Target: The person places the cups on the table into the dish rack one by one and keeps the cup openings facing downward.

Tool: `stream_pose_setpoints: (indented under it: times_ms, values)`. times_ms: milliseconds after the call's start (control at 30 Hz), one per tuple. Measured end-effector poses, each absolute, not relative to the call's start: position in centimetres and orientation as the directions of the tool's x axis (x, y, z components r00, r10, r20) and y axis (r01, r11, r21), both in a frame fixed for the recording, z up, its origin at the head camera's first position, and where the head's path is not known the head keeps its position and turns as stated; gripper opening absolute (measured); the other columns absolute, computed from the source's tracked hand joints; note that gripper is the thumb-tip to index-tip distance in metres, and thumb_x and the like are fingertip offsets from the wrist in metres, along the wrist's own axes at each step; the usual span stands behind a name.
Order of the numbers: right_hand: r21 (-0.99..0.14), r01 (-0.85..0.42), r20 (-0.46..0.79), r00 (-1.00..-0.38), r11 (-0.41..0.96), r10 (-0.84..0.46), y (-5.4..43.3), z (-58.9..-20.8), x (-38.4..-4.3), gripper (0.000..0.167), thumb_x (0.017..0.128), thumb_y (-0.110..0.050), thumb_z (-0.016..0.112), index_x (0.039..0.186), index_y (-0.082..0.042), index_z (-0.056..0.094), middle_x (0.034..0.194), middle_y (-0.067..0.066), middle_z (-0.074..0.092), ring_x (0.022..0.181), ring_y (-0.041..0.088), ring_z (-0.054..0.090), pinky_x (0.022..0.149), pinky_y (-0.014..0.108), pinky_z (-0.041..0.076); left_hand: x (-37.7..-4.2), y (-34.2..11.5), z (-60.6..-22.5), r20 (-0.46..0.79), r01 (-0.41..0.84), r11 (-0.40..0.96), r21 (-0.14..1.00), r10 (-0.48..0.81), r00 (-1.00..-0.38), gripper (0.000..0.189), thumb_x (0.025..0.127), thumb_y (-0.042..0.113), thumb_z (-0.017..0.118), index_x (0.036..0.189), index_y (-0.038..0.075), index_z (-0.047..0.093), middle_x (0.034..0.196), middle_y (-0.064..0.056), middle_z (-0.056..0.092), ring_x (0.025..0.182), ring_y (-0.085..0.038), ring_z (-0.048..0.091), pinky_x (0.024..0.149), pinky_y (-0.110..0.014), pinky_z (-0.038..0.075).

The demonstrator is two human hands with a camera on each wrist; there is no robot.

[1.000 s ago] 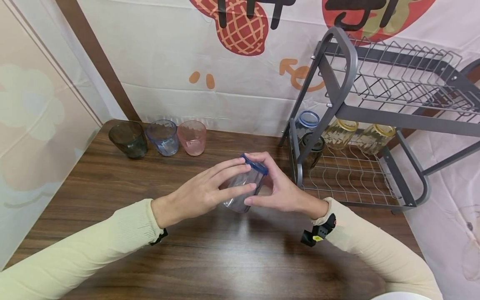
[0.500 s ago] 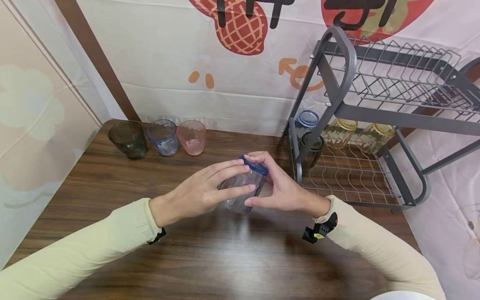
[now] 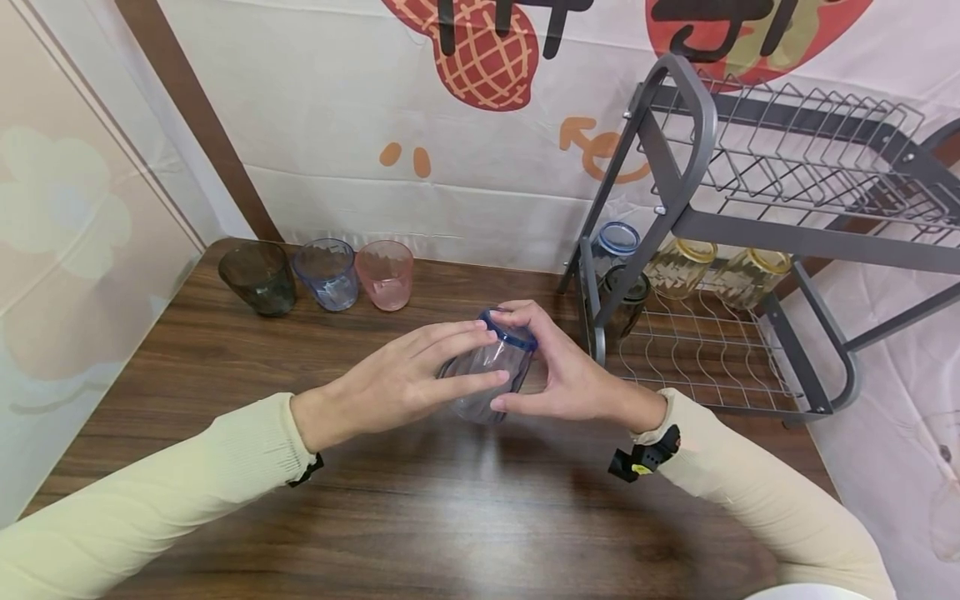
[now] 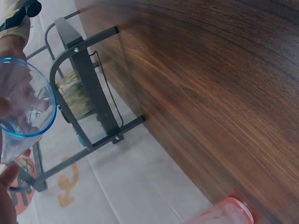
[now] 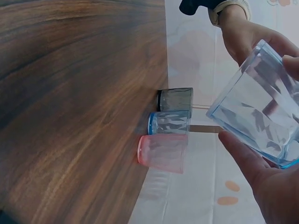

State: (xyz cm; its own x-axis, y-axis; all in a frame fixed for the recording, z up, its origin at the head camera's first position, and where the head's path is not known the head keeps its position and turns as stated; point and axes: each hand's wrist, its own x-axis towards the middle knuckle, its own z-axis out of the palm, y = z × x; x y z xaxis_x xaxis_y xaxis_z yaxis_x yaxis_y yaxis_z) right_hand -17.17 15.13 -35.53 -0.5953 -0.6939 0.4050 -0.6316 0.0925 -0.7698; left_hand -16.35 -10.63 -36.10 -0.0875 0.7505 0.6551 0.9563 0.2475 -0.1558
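We see the wooden table (image 3: 450, 517) run back to an edge against the printed cloth (image 3: 315, 125). At the left of that edge stand the dark cup (image 3: 258, 283), the blue cup (image 3: 326, 279) and the pink cup (image 3: 386, 279); the grey rack (image 3: 810, 239) takes the right side. Between row and rack, at mid-frame, we find the blue-rimmed cup (image 3: 483, 362), tilted and well apart from the row.

The left hand (image 3: 397, 379) spreads its fingers, slightly bent, along the cup's left side; the right hand (image 3: 566, 375) curves thumb and fingers widely round its right. Both hold it.

We cannot make out the left thumb from the head view. Both wrist views cut off the held cup, and we cannot identify the white object (image 3: 806, 593) cropped at lower right.
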Motion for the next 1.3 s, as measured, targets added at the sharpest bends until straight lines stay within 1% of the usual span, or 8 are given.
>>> stream_pose_setpoints:
  times_ms: [167,300,433,567,767,933,1100,1300]
  values:
    - [-0.712,-0.690,0.426,-0.574,0.132,-0.699,15.3,-35.2,-17.3,0.083,0.073,-0.002,0.090,0.140,-0.001,0.041,0.145,0.017,0.038,0.132,0.030,0.045,0.100,0.033,0.055,-16.4,-10.9,-36.1,0.638,0.966,0.228,-0.119,0.763,-0.102,0.072,0.071,0.005,0.088,0.137,0.016,0.063,0.144,-0.019,0.048,0.132,-0.034,0.050,0.114,-0.040,0.044]
    - [-0.663,-0.726,0.427,-0.567,0.183,-0.705,15.5,-35.0,-17.4,0.085,0.072,-0.008,0.092,0.140,-0.002,0.042,0.144,0.017,0.041,0.137,0.030,0.040,0.111,0.033,0.044,-16.4,-11.0,-36.1,0.642,0.976,0.200,-0.087,0.761,-0.099,0.069,0.073,0.020,0.092,0.136,0.015,0.063,0.143,-0.020,0.048,0.130,-0.034,0.052,0.112,-0.041,0.046]
    - [-0.646,-0.733,0.415,-0.572,0.214,-0.707,16.0,-34.8,-17.5,0.085,0.073,-0.011,0.092,0.141,-0.004,0.043,0.145,0.015,0.041,0.137,0.029,0.039,0.112,0.035,0.040,-16.5,-11.0,-36.1,0.646,0.986,0.163,-0.045,0.757,-0.096,0.054,0.086,0.030,0.083,0.133,0.012,0.064,0.143,-0.021,0.049,0.128,-0.034,0.054,0.108,-0.042,0.049]
    - [-0.649,-0.726,0.407,-0.583,0.227,-0.703,16.4,-34.6,-17.5,0.086,0.072,-0.011,0.093,0.142,-0.004,0.042,0.146,0.015,0.040,0.135,0.029,0.040,0.111,0.036,0.042,-16.5,-11.1,-35.9,0.651,0.987,0.161,-0.008,0.750,-0.117,0.037,0.096,0.029,0.069,0.127,0.008,0.067,0.141,-0.021,0.052,0.127,-0.033,0.055,0.105,-0.043,0.051]
    - [-0.641,-0.726,0.396,-0.590,0.249,-0.703,16.9,-34.3,-17.5,0.085,0.072,-0.011,0.093,0.141,-0.005,0.043,0.147,0.015,0.039,0.137,0.028,0.039,0.110,0.037,0.043,-16.5,-11.5,-35.7,0.664,0.982,0.188,0.004,0.734,-0.143,0.028,0.101,0.023,0.060,0.121,0.006,0.070,0.136,-0.020,0.057,0.122,-0.031,0.059,0.099,-0.042,0.055]
    - [-0.631,-0.726,0.379,-0.595,0.273,-0.708,17.3,-34.0,-17.4,0.086,0.073,-0.012,0.093,0.143,-0.007,0.042,0.149,0.014,0.037,0.138,0.028,0.039,0.109,0.043,0.044,-16.6,-11.8,-35.4,0.673,0.978,0.211,-0.002,0.723,-0.154,0.027,0.104,0.020,0.052,0.115,0.006,0.072,0.127,-0.016,0.062,0.113,-0.028,0.064,0.096,-0.041,0.057]
    - [-0.623,-0.727,0.370,-0.599,0.289,-0.710,17.7,-33.8,-17.3,0.087,0.073,-0.013,0.093,0.143,-0.008,0.041,0.151,0.015,0.035,0.138,0.027,0.038,0.109,0.046,0.045,-16.6,-12.1,-35.2,0.689,0.974,0.224,-0.020,0.710,-0.148,0.024,0.103,0.017,0.053,0.111,0.005,0.072,0.121,-0.014,0.065,0.106,-0.028,0.067,0.092,-0.041,0.058]
    - [-0.602,-0.740,0.381,-0.597,0.301,-0.706,18.2,-33.5,-17.1,0.088,0.072,-0.013,0.094,0.142,-0.007,0.043,0.151,0.017,0.035,0.138,0.028,0.039,0.109,0.042,0.044,-16.7,-12.3,-35.0,0.691,0.974,0.225,-0.022,0.707,-0.148,0.024,0.103,0.017,0.052,0.109,0.006,0.072,0.115,-0.011,0.067,0.100,-0.025,0.068,0.087,-0.038,0.059]
